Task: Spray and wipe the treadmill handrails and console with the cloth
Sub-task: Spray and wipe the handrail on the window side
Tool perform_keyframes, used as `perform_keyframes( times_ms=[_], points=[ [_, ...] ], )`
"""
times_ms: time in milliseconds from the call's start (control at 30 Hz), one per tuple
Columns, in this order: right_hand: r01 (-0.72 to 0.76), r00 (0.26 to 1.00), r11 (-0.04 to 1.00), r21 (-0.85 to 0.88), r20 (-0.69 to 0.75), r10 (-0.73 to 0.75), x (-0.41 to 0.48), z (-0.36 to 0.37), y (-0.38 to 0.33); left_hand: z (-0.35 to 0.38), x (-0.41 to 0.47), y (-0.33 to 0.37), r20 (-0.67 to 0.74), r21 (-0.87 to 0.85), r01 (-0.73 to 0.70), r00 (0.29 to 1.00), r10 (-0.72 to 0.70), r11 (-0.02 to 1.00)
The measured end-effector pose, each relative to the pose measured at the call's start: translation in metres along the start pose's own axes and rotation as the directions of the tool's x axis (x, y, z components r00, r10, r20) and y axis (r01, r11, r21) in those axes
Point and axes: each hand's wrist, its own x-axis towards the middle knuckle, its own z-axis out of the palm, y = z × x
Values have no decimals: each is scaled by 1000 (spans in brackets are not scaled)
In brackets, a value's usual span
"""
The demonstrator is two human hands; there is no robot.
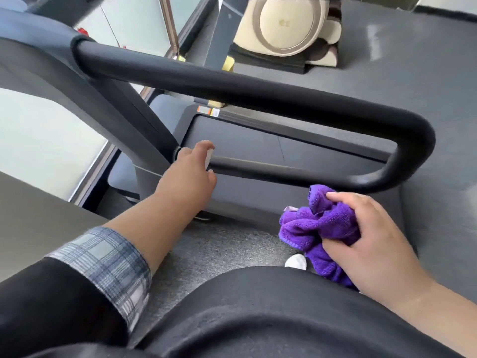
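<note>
1. Closest to me is a curved black moulding (258,306), with my plaid sleeve (103,267) to its left.
2. My right hand (374,244) grips the bunched purple cloth (317,228) just under the bend of the handrail (258,91). I cannot tell whether they touch.
3. My left hand (191,174) reaches to the rail's lower bar, fingers curled round a white thing (209,157) that is mostly hidden.
4. The dark deck (258,148) lies beneath the loop.
5. Farthest off is a beige disc (289,21).
</note>
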Motion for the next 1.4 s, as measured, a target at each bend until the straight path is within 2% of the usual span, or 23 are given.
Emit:
perform_keyframes(
  times_ms=[333, 600, 733, 900, 1067, 1133, 1200, 1267, 1400],
  points=[
    [-23, 999, 1000, -8, -24, 23, 4, -6, 8, 13, 10, 16, 27, 4, -29, 999, 29, 1000],
    [-14, 999, 1000, 0, -50, 14, 16, -14, 8, 25, -18, 72, 68, -61, -257, 963, 261, 964],
    [1, 998, 1000, -1, -62, -1, 20, -17, 9, 39, -13, 83, 118, -83, -233, 963, 242, 969],
    [44, 998, 999, -33, -32, -45, 34, -19, 10, 36, -18, 74, 85, -115, -214, 971, 224, 970],
    [147, 988, 959, -244, 78, -132, 73, -25, 0, 30, -36, 42, 48, -154, -164, 984, 173, 974],
    [150, 981, 919, -365, 169, -94, 90, -19, 3, 32, -45, 29, 49, -166, -131, 989, 140, 977],
    [127, 960, 879, -460, 281, 8, 104, -8, 9, 33, -53, 19, 54, -187, -91, 993, 103, 978],
    [142, 932, 802, -580, 351, 88, 111, 7, 13, 33, -60, 10, 62, -200, -60, 995, 73, 978],
    [202, 948, 632, -748, 311, 65, 123, 31, 7, 31, -69, -7, 46, -231, -24, 998, 35, 973]
  ],
)
